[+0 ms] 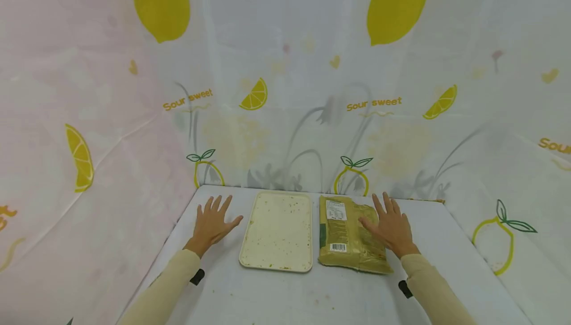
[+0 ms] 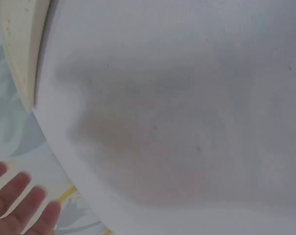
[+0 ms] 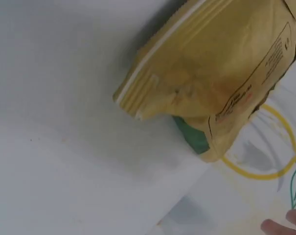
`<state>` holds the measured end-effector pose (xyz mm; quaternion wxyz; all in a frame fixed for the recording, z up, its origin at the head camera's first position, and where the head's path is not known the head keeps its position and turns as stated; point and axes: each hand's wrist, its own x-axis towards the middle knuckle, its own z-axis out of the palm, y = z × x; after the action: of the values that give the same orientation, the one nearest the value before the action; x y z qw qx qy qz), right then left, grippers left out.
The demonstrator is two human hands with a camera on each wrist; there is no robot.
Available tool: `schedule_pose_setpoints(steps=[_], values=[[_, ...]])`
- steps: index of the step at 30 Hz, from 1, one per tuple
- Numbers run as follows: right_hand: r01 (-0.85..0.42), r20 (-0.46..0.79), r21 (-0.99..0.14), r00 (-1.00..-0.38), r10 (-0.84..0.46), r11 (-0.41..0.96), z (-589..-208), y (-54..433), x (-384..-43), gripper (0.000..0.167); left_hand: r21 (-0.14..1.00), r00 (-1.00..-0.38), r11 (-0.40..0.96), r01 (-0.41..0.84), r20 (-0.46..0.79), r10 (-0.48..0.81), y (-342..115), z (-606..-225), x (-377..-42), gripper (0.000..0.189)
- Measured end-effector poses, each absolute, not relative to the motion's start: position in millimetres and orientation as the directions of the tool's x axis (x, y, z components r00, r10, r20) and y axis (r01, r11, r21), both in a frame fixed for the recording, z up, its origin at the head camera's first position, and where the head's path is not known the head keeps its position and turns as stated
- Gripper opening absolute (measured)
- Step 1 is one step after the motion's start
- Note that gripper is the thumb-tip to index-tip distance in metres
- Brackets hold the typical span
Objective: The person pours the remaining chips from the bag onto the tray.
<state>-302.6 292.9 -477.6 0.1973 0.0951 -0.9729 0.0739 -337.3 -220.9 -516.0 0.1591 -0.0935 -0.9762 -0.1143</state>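
One gold bag [image 1: 350, 240]: lay mostly left of your right hand [image 1: 393, 230], the nearer, long axis running away from you; your left hand [image 1: 211, 225], likewise, was spread, empty.

Lemon-print hangings [image 1: 535, 107] lettered "Sour sweet", apparently fabric, surround a white table [image 1: 276, 297] on three sides; the left hanging [image 1: 107, 87] is pinkish, the back hanging [image 1: 276, 18] pale grey-white.

Diffuse light casts soft-edged shadows across the tabletop [image 2: 226, 127] in wrist views.
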Motion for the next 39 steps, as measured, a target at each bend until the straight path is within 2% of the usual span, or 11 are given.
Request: schedule_pose_setpoints(steps=[3,7,10,12,18,24,31,35,39], values=[[-0.269,0.305,-0.213,-0.932,-0.197,0.939,-484,288,-297,0.089,0.324,-0.962,0.925,0.200,0.242,0.124,-216,-517,-335,0.060],[-0.344,0.095,-0.345,-0.938,-0.332,0.873,-497,276,-285,0.098,0.450,-0.988,0.880,0.152,0.091,0.124,-208,-523,-327,0.041],[-0.372,0.001,-0.348,-0.918,-0.397,0.860,-507,269,-280,0.100,0.476,-0.985,0.862,0.172,0.056,0.166,-206,-534,-321,0.026],[-0.389,-0.009,-0.329,-0.910,-0.415,0.861,-515,266,-279,0.098,0.497,-0.981,0.847,0.190,0.062,0.184,-205,-543,-319,0.016],[-0.439,0.065,-0.258,-0.897,-0.438,0.861,-527,258,-280,0.097,0.510,-0.967,0.822,0.253,0.129,0.218,-199,-556,-317,0.001],[-0.407,0.182,-0.185,-0.908,-0.376,0.894,-541,253,-282,0.086,0.477,-0.964,0.838,0.265,0.151,0.219,-192,-555,-319,0.007],[-0.410,0.270,-0.102,-0.888,-0.371,0.906,-546,256,-278,0.081,0.482,-0.967,0.839,0.253,0.154,0.203,-191,-549,-317,0.007],[-0.437,0.397,-0.055,-0.835,-0.382,0.898,-544,262,-274,0.086,0.491,-0.969,0.836,0.246,0.155,0.194,-194,-547,-315,0.009],[-0.496,0.604,-0.109,-0.721,-0.339,0.862,-536,267,-270,0.097,0.477,-0.966,0.843,0.249,0.192,0.176,-196,-545,-316,0.011]])
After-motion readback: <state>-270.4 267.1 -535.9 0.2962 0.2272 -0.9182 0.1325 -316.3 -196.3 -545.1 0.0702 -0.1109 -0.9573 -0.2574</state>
